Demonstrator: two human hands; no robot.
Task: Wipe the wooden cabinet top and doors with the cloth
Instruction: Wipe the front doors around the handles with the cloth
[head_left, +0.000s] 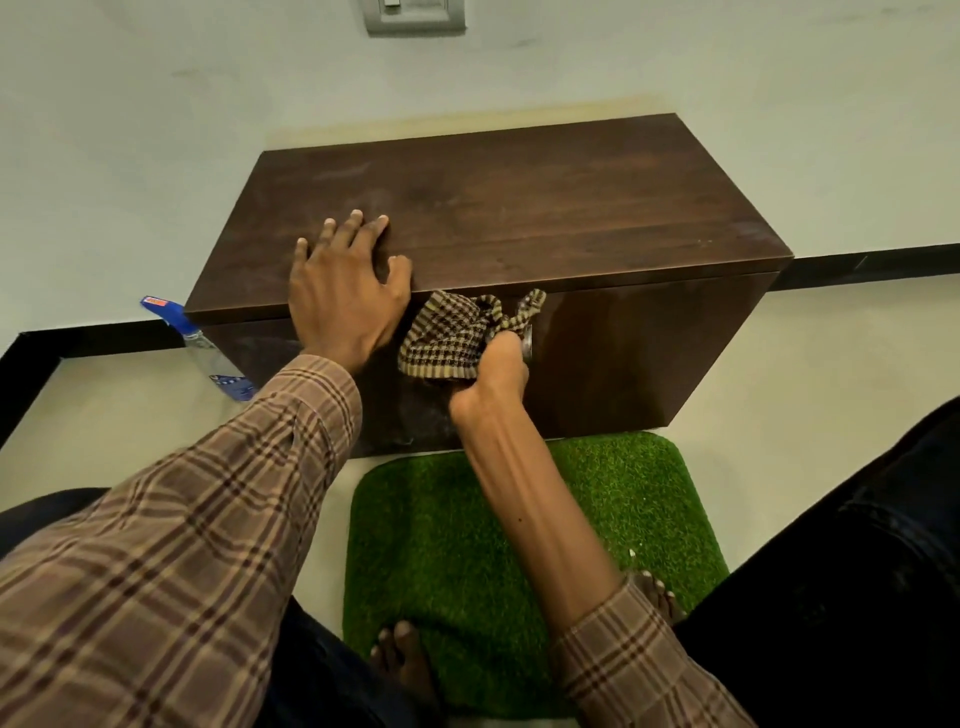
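A person's right hand (493, 371) bunches one checked cloth (452, 338) in a closed grip against the front doors of a wooden cabinet (519, 208). The left hand (345, 286) lies flat and open on the top, just left of and above that grip. The cloth's loose tails could catch the metal knob (529, 345) beside the grip. One spray bottle (208, 353) stands far left; one grass mat (519, 519) lies below.

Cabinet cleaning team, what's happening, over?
Left hand flat on cabinet top. Right hand grips checked cloth against door. Spray bottle beside cabinet, nothing blocking.
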